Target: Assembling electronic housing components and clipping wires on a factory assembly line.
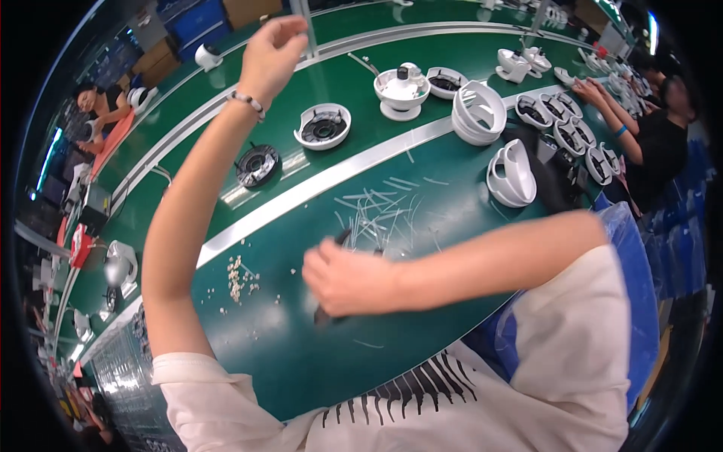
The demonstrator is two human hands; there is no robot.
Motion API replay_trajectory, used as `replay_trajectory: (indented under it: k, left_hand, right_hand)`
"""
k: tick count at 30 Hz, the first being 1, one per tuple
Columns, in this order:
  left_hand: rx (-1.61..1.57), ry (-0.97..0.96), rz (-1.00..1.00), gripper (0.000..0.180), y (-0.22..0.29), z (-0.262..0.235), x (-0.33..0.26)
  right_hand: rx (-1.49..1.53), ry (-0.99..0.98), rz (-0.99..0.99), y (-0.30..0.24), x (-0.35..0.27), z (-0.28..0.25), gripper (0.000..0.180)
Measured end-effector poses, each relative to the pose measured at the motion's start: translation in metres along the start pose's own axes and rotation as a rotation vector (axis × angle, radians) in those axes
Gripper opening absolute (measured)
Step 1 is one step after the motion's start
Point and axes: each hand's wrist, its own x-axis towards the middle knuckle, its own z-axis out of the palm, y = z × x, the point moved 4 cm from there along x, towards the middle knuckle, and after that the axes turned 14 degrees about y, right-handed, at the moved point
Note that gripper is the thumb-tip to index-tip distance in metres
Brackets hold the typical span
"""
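Observation:
My left hand is raised over the far green belt at the upper left, a beaded bracelet on its wrist. Its fingers are bent but stand apart from the thumb, and nothing shows in them. Above the near green table my right hand is closed round a dark hand tool. Motion blurs the tool, and the fist hides most of it. Just beyond that hand lies a scatter of thin, clear plastic strips. Small beige pieces lie in a loose group to its left.
On the belt stand a black round part, a white ring housing with a black insert, and a white device on a base. White shells stack at the right, near several more housings. Co-workers sit right and far left.

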Motion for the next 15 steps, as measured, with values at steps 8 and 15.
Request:
replay_trajectory:
  k: [8,15]
  left_hand:
    - [0.238,-0.223,0.308,0.019,-0.074,0.137,-0.022]
    - [0.395,-0.187,0.182,0.012,-0.128,0.213,0.000]
  right_hand:
    - [-0.544,-0.172,0.262,0.256,-0.122,-0.059,0.011]
    - [-0.534,-0.395,0.559,0.363,-0.190,0.009,0.028]
